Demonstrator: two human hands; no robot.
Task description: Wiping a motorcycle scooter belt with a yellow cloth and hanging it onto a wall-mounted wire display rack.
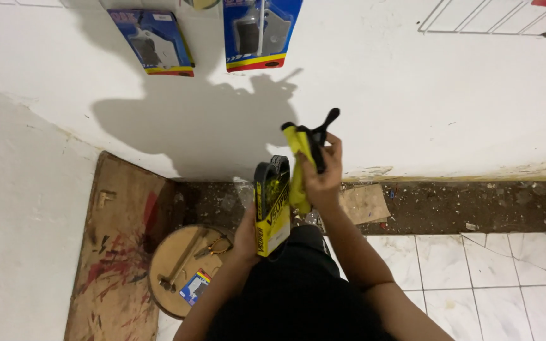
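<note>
- Left hand [246, 239]: closed around the lower end of a black drive belt in a yellow card sleeve [270, 203]. The package stands nearly upright in front of the person's body, with the black loop of the belt showing above the top of the sleeve.
- Right hand [321, 179]: raised higher than the left and closed around a second yellow-sleeved belt package [300, 170]. This package tilts, its top leaning toward the wall, and a black part sticks out above the fingers.
- The two packages sit just beside each other, the right one slightly behind and above the left; whether they touch cannot be told.
- White wall [412, 95]: directly ahead of the hands, carrying the person's shadow.
- Two blue blister packs of brake pads [157, 43] [259, 31] hang on the wall above the hands, well apart from them.
- A white wire rack [494, 17] is fixed at the upper right of the wall.
- Round wooden board [181, 268]: lies on the floor at lower left, beside the left forearm. On it rest a hammer [181, 262], a pair of pliers [213, 247] and a small blue card [195, 285].
- A paint-stained plywood sheet [118, 252] lies along the left wall, next to the round board.
- Floor: a strip of bare dirt with debris [475, 205] runs along the wall base; white tiles [494, 278] cover the area to the right.
</note>
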